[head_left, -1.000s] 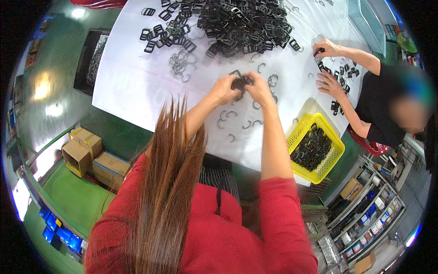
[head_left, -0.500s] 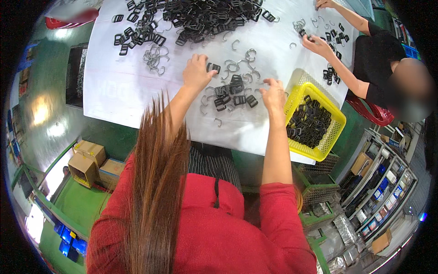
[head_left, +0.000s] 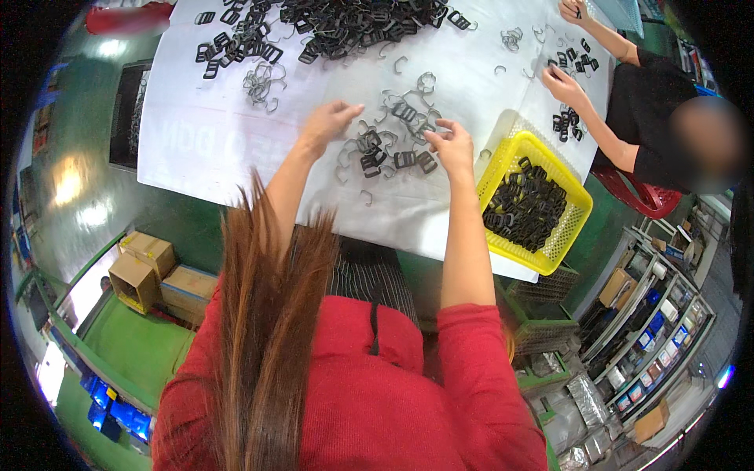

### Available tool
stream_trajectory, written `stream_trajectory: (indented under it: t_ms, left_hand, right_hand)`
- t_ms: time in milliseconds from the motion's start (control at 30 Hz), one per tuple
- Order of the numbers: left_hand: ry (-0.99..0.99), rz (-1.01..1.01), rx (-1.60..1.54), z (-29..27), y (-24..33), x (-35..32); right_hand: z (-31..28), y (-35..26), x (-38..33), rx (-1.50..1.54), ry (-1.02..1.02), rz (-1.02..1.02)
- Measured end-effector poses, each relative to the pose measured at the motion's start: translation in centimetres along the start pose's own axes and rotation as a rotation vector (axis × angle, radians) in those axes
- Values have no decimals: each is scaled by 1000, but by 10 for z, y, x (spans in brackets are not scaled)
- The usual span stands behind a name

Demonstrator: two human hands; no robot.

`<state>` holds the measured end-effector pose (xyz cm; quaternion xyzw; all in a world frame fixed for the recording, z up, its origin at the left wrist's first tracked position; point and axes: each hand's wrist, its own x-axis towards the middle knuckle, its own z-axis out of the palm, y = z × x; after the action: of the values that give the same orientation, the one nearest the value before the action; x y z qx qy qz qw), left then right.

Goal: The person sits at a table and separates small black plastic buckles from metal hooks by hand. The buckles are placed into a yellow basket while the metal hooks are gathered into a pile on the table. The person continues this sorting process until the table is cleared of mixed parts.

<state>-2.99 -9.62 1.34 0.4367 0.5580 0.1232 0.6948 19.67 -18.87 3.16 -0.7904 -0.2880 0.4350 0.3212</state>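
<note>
The left hand (head_left: 326,128) has let go, hovering empty and free beside the loose black buckles (head_left: 404,159); whether the right hand (head_left: 453,149) grips one is unclear

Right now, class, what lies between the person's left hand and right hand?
In the head view, loose black buckles and thin wire hooks lie between the left hand and the right hand.

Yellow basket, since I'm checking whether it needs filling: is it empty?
No, the yellow basket holds a heap of black buckles.
</note>
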Motion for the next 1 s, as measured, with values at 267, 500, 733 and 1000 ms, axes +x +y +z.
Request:
stream_trajectory:
  t_ms: [267,500,733,1000]
  left_hand:
    - [245,254,907,40,-33,-19]
    - [-23,23,247,13,-17,-7]
    - [140,187,466,-5,-21,12]
    - [283,378,877,40,-20,-8]
  right_hand:
    - [-20,18,-15,338,16,101]
    - [-29,33,-13,574,-26,177]
    - [-1,16,19,470,-61,290]
    - [41,7,53,-334,248,-52]
